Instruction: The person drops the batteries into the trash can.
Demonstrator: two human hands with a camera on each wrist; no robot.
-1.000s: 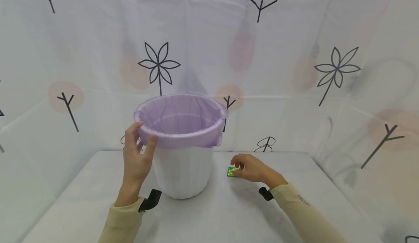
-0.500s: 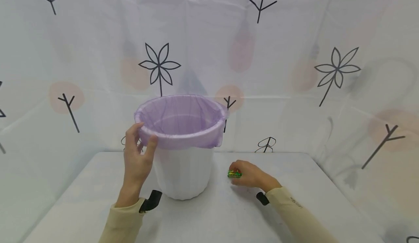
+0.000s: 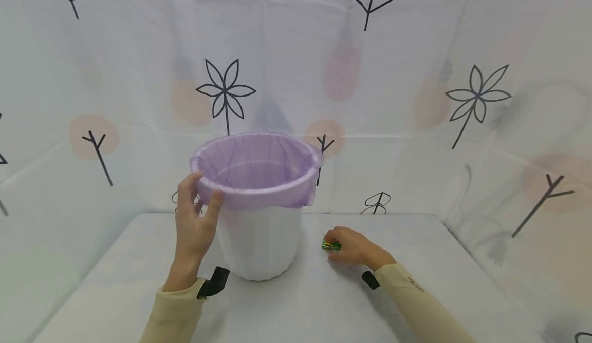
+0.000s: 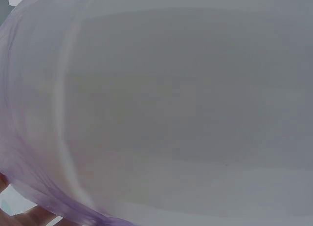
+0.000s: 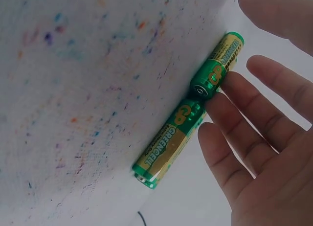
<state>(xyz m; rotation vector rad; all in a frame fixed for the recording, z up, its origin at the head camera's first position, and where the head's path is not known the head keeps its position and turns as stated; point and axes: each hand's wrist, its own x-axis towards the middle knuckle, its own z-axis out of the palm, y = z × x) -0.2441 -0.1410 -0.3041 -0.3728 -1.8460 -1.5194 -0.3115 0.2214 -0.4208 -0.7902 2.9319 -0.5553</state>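
Observation:
A white trash bin [image 3: 259,240] stands upright on the table, with a purple bag [image 3: 265,199] folded over its rim. My left hand [image 3: 196,232] holds the bin's left side at the rim, thumb in front and fingers further round. Its fingers [image 4: 34,217] show outside the bag in the left wrist view. To the right of the bin, my right hand [image 3: 351,245] is at some green and gold batteries [image 3: 331,246]. Up close, one battery [image 5: 168,143] and another [image 5: 217,64] lie end to end against the nearly straight fingertips [image 5: 215,138], with the thumb [image 5: 279,15] apart from them.
The white table [image 3: 277,312] carries small coloured specks, seen in the right wrist view. A pale curtain [image 3: 393,101] printed with flowers and twigs hangs behind the table and along both sides. Dark wrist cameras stick out at both sleeves.
My right hand has come slightly toward me and down over the batteries, which now show as a narrower strip beside the fingers. The left hand and the bin keep their places.

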